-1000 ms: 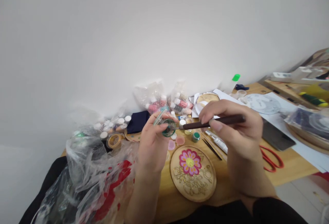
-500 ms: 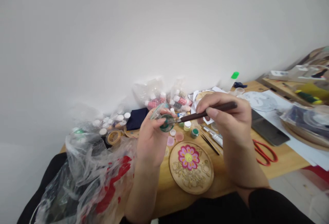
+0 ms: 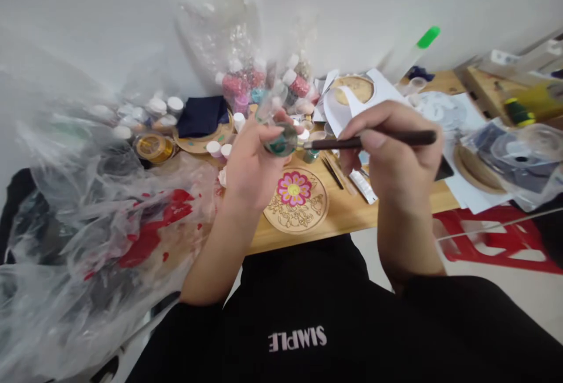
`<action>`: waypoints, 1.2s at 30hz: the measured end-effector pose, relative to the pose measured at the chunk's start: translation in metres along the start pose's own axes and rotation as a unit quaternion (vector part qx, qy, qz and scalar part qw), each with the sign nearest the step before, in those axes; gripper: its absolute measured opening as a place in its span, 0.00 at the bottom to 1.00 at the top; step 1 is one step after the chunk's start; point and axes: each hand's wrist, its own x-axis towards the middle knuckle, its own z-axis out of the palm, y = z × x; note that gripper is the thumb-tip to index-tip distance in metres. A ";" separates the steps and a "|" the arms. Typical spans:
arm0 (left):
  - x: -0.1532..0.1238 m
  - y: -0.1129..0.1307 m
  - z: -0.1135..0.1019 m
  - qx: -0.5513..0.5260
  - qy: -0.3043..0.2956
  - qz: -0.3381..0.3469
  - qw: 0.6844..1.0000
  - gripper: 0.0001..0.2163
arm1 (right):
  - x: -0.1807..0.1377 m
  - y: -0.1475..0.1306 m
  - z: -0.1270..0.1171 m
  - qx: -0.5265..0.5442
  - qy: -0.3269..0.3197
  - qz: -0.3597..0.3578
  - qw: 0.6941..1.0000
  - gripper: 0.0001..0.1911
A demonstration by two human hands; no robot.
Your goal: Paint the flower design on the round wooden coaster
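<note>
My left hand [image 3: 250, 163] is closed round a small clear pot of green powder [image 3: 281, 139], held above the table. My right hand [image 3: 391, 148] grips a dark-handled tool [image 3: 378, 140] lying level, its metal tip reaching into the pot. Below the hands lies a round wooden disc [image 3: 295, 202] with a pink and yellow flower filled in and bare carved outlines under it. The picture is somewhat smeared by motion.
A wooden table [image 3: 352, 213] carries several small capped pots [image 3: 220, 149], bags of bead bottles [image 3: 246, 84], a tape roll [image 3: 153, 147], a navy cloth [image 3: 202, 114], papers [image 3: 365, 101] and thin tools [image 3: 347, 180]. Crumpled clear plastic [image 3: 88, 219] fills the left. A red stool [image 3: 484, 236] stands at the right.
The camera has tilted down, so my lap and black shirt now show and the table sits higher in view. Both hands keep the same hold on the pot and tool.
</note>
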 end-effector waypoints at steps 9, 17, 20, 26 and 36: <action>-0.010 -0.050 -0.044 -0.024 0.073 -0.062 0.995 0.07 | -0.061 0.037 -0.003 0.006 0.014 0.144 0.989 0.05; -0.006 -0.066 -0.044 -0.045 0.061 -0.075 0.994 0.07 | -0.071 0.045 -0.013 0.010 0.039 0.167 0.985 0.07; -0.002 -0.072 -0.045 -0.042 0.028 -0.058 0.997 0.06 | -0.071 0.047 -0.018 0.025 0.048 0.162 0.985 0.06; 0.002 -0.076 -0.043 -0.029 0.023 -0.080 0.996 0.06 | -0.071 0.047 -0.025 0.056 0.083 0.174 0.980 0.05; 0.006 -0.081 -0.041 -0.055 0.007 -0.101 0.993 0.07 | -0.071 0.048 -0.033 0.097 0.120 0.201 0.967 0.06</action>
